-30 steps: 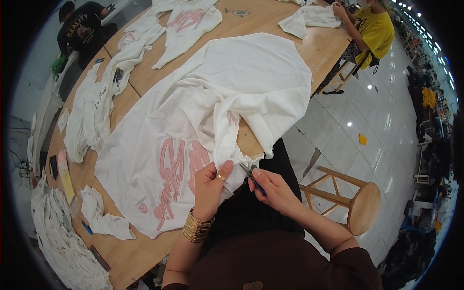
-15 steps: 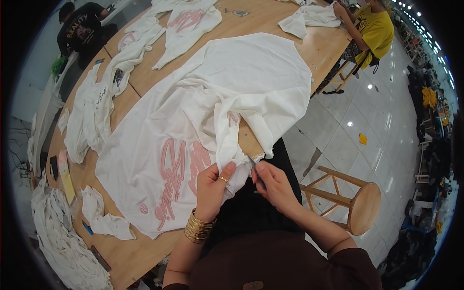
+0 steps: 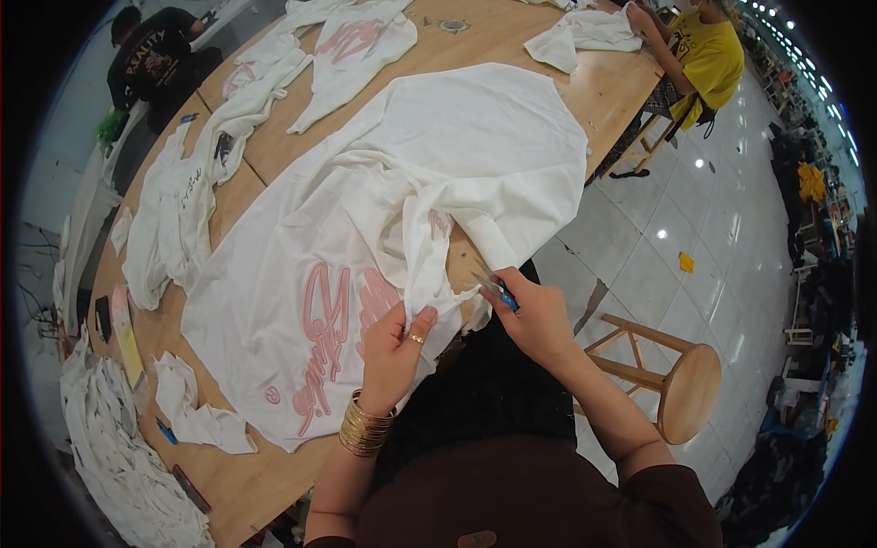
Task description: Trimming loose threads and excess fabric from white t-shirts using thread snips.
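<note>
A large white garment (image 3: 475, 119) with pink lettering is spread over the wooden table, its near edge hanging over my lap. My left hand (image 3: 391, 354), with a ring and gold bangles, pinches the fabric edge between thumb and fingers. My right hand (image 3: 537, 318) is closed round small blue-handled thread snips (image 3: 501, 290). Their metal blades point up and to the left, just beside the edge of an opening in the garment. Bare table shows through that opening. Some of my right fingers are hidden behind the hand.
White garments (image 3: 169, 219) lie along the table's left side, near a heap of white cloth (image 3: 123, 447). A wooden stool (image 3: 690, 393) stands on the tiled floor at right. A person in yellow (image 3: 708, 59) handles white cloth at the far right; another person (image 3: 151, 55) is far left.
My right hand has lifted slightly up and to the right, bringing the snips away from the fabric edge and into clearer view. My left hand has shifted a little left, still pinching the garment.
</note>
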A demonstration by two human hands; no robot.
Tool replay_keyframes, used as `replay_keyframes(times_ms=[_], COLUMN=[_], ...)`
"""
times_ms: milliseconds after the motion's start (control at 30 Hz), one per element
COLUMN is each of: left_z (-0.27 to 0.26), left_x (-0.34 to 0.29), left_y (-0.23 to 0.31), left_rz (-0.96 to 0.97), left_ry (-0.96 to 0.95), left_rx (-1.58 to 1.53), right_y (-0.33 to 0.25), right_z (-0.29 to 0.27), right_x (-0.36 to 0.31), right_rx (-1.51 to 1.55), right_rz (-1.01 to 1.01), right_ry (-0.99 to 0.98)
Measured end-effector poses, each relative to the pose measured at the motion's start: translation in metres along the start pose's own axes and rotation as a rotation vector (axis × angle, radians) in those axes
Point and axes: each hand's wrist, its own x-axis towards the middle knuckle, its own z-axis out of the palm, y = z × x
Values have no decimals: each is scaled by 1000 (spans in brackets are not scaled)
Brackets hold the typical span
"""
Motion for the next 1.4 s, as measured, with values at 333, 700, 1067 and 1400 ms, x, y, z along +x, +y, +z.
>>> replay_keyframes(times_ms=[333, 700, 1067, 1400], left_z=[0, 1, -3, -4], left_x=[-5, -7, -5, -8], left_y=[-6, -3, -4, -3], left_rz=[23, 137, 129, -9], left_ry=[15, -14, -41, -27], left_rx=[-59, 159, 138, -157], right_y=[-49, -43, -34, -32], right_z=[-36, -31, -11, -16], right_x=[-8, -10, -16, -18], right_rx=[617, 550, 825, 742], right_rz=[560, 576, 562, 537], right_ry=[-614, -621, -525, -425])
